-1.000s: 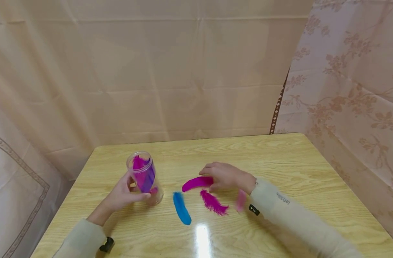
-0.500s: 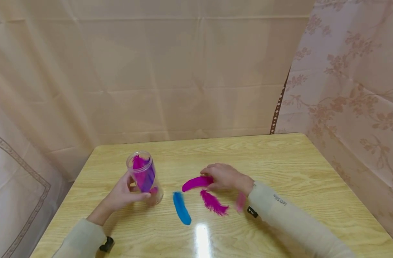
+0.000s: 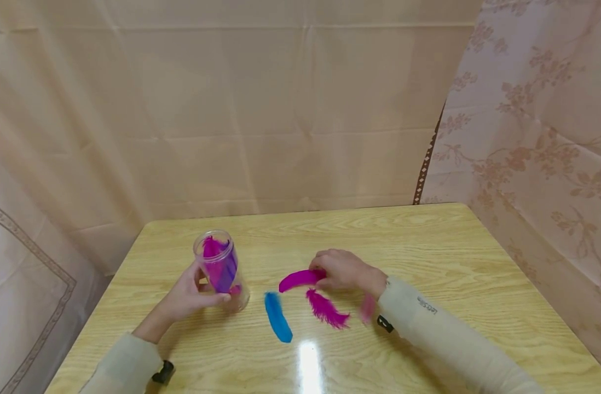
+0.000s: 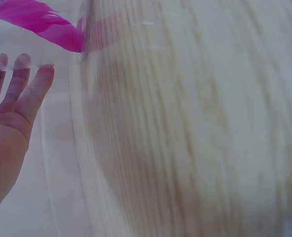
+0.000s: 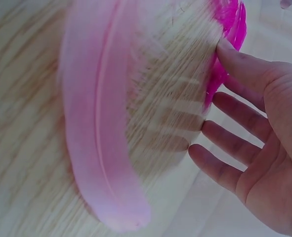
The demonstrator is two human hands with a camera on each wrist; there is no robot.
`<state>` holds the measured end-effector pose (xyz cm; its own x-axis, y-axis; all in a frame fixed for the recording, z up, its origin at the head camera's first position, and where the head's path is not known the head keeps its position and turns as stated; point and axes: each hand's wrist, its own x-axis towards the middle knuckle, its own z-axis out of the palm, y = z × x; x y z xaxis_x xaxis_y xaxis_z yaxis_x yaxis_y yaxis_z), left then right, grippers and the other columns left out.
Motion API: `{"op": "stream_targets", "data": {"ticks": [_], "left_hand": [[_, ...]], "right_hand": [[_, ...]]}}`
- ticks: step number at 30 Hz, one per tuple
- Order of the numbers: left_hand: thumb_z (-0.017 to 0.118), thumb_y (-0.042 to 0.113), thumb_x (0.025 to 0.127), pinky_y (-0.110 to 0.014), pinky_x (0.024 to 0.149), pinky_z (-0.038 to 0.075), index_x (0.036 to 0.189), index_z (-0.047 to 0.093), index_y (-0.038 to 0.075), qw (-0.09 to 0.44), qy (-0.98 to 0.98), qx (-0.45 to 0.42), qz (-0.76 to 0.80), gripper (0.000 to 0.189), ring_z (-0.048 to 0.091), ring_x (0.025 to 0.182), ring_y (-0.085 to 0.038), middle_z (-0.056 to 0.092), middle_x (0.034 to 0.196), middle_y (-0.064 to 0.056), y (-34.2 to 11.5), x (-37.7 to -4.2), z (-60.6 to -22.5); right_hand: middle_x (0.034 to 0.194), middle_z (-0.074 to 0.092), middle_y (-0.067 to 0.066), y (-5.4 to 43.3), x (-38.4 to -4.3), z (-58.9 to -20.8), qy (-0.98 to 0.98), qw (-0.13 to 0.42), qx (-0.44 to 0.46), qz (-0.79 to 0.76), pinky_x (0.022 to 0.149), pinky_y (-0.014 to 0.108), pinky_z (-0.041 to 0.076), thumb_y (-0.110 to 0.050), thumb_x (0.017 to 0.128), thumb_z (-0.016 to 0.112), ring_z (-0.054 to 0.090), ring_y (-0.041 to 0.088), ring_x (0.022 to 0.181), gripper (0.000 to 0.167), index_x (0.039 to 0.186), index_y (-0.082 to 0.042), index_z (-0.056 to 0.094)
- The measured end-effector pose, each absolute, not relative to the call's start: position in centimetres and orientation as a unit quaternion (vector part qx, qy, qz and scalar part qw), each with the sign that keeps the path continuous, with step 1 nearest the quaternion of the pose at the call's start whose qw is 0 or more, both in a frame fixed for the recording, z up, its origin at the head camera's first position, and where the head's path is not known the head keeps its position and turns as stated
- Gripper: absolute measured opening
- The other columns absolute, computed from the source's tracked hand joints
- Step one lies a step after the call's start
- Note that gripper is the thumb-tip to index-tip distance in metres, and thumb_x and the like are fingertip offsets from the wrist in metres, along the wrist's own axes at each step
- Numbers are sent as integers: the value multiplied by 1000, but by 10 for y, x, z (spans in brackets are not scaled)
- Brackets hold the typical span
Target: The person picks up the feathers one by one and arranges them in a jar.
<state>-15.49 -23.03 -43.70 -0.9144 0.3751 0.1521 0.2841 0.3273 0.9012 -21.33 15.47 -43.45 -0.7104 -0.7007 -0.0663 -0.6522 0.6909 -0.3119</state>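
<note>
On the left, my left hand (image 3: 189, 295) grips a clear plastic jar (image 3: 243, 298), its thumb on the near side. The jar has no lid on and stands on the table with magenta and purple feathers (image 3: 221, 271) inside. My right hand (image 3: 347, 269) pinches the right end of a smooth magenta feather (image 3: 298, 280) between thumb and fingers at the tabletop; the fingertips are partly hidden. Just nearer lies a fluffy magenta feather (image 3: 327, 310). A blue feather (image 3: 278, 318) lies between the hands, and a pale pink feather (image 5: 99, 113) rests beneath the right wrist.
The wood-grain table (image 3: 404, 235) has its far edge against a beige curtain (image 3: 281, 109). A flowered cloth (image 3: 542, 137) hangs on the right. A bright light reflection lies on the near tabletop.
My right hand has shifted slightly right, and its fingertips have drawn in on the magenta feather's end. The left hand and jar have stayed still.
</note>
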Motion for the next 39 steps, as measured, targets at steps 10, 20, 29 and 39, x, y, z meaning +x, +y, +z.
{"op": "stream_targets", "data": {"ticks": [10,20,29,39], "left_hand": [[86,8,81,-31,91,54,154,32,15,44,816,199,540,91,57,119,-21,49,144,-13,-231,-155,-436],[85,6,81,-31,91,54,153,33,15,43,813,206,543,89,58,118,-19,50,143,-12,-232,-156,-438],[85,6,81,-31,91,54,153,32,15,43,813,207,543,90,58,118,-19,50,143,-12,-231,-155,-438],[85,5,81,-31,91,55,153,32,13,44,809,209,548,90,59,117,-18,49,143,-14,-231,-156,-437]], "right_hand": [[109,66,-2,153,-214,-433,914,92,-373,-130,88,34,53,-24,95,75,61,13,95,22,115,-14,75],[103,65,-3,151,-213,-433,912,77,-383,-123,84,32,53,-21,95,74,60,11,89,16,110,-16,76],[102,65,-4,150,-213,-433,914,67,-384,-116,82,31,53,-21,95,73,59,11,87,13,107,-17,76],[101,66,-4,149,-212,-434,913,55,-388,-116,83,33,54,-21,97,71,61,12,87,11,106,-17,75]]}}
